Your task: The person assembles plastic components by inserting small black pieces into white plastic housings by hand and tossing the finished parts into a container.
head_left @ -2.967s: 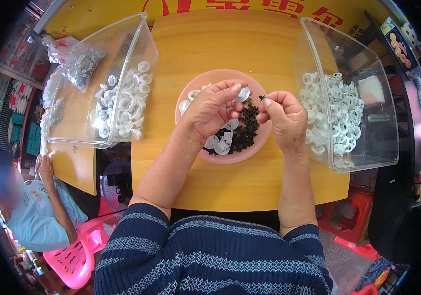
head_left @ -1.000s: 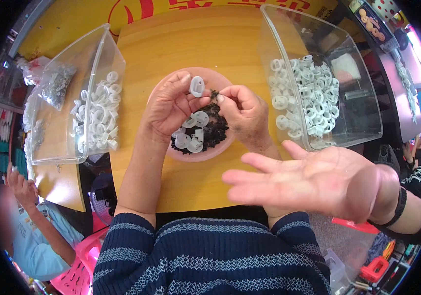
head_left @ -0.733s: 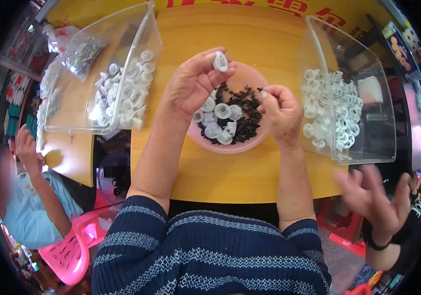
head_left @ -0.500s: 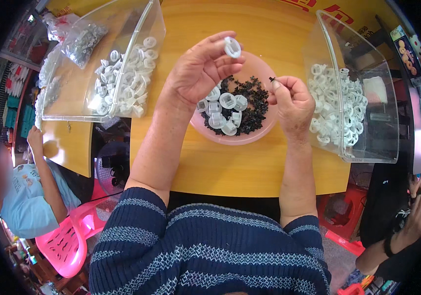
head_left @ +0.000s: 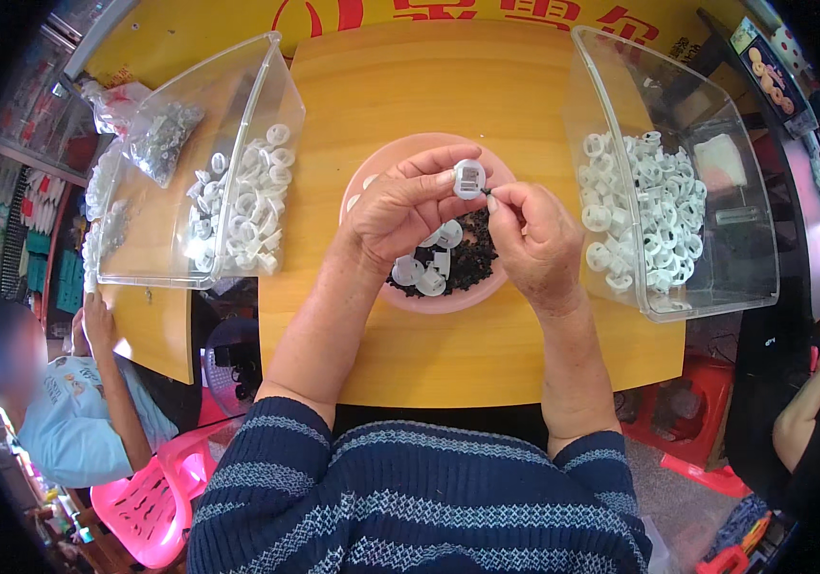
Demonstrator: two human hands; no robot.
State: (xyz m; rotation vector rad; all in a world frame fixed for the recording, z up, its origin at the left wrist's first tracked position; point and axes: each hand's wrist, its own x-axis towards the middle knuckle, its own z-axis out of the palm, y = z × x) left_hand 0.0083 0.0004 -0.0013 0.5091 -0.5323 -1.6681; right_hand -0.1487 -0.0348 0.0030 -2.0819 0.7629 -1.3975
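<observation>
Head view looks down on a yellow wooden counter [head_left: 467, 86] where the left hand [head_left: 400, 206] holds a small white plastic ring piece [head_left: 468, 178] pinched between thumb and fingertips, raised above a pink bowl [head_left: 429, 304]. The right hand [head_left: 534, 239] is closed on a tiny dark part [head_left: 487, 192], its fingers bunched tight, the part's tip meeting the lower right edge of the white piece. By my judgement the step in hand is fitting that dark part into the white piece; the next move would call for a steady push along the part's line while the left fingers brace the piece against turning. The white piece faces up toward the camera with its flat open side showing, so its ring axis points roughly at the viewer; it has no clear long axis. The dark part looks to lie slanting from lower right to upper left, though it is too small to be sure. Inside the bowl lie more white pieces on a heap of small dark parts. A clear plastic bin [head_left: 238, 277] of white pieces stands to the left, another clear bin [head_left: 716, 297] to the right, both tilted.
</observation>
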